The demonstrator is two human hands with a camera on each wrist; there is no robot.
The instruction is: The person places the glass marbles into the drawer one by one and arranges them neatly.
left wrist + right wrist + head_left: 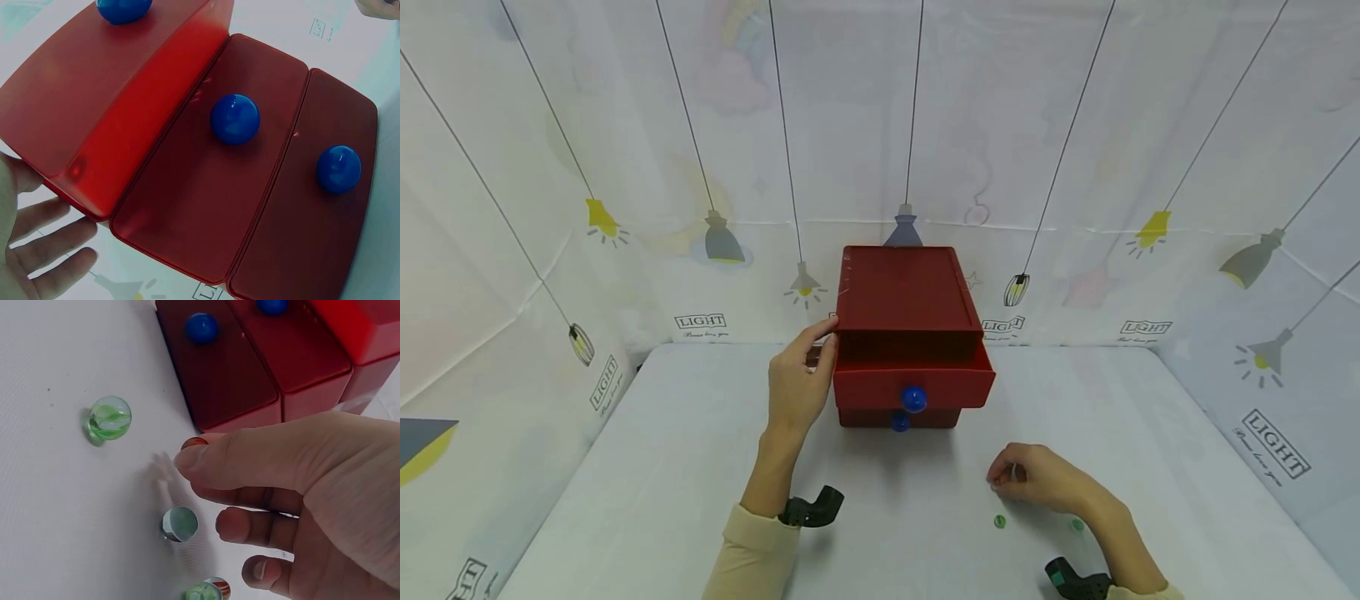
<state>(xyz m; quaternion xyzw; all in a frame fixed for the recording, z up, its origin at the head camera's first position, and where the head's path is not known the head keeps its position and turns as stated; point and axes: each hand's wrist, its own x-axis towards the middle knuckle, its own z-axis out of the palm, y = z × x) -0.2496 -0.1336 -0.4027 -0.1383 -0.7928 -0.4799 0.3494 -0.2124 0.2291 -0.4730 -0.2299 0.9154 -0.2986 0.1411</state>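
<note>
A small red drawer cabinet (898, 287) stands at the back of the table, its top drawer (872, 390) pulled out. That drawer has a round blue knob (913, 399); two more drawers below look closed in the left wrist view. My left hand (797, 385) rests against the cabinet's left side, fingers extended along it. Between thumb and forefinger, my right hand (1037, 479) pinches a reddish-orange marble (194, 442), mostly hidden by the fingertips. It hovers above the table, to the front right of the cabinet. A clear marble with green swirls (110, 417) lies near this hand.
Under the right hand are a pale clear marble (181, 524), another green marble (201, 592) and a red-and-white one (221, 587), cut by the frame. The white-covered table (700, 467) meets a printed cloth backdrop (1030, 167) behind the cabinet.
</note>
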